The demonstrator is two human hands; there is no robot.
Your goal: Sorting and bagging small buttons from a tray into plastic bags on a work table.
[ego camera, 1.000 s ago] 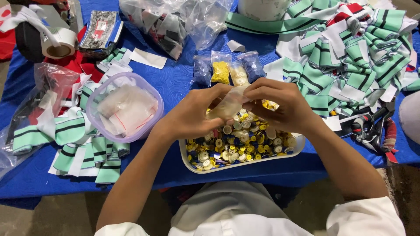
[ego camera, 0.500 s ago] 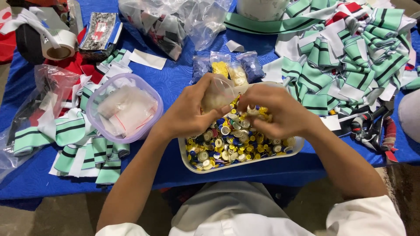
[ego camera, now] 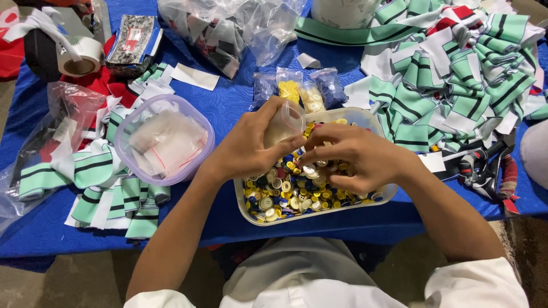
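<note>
Hands: both work over the tray of buttons at the near middle of the blue table.
Left hand: grasps a small clear bag, holding it up just above the tray's far left part.
Right hand: fingers pinched together beside the bag's lower edge, seemingly on a button; the button itself is too small to tell.
Filled so far: four small bags of blue, yellow and cream buttons lie just beyond the tray.
Left to do: judging by the tray, many mixed buttons remain unsorted.
Bag in hand: contents unclear; appears barely filled.
Left of tray: purple-rimmed tub holding flat clear bags.
Right and far: heap of green striped cloth pieces.
Far left: tape roll.
</note>
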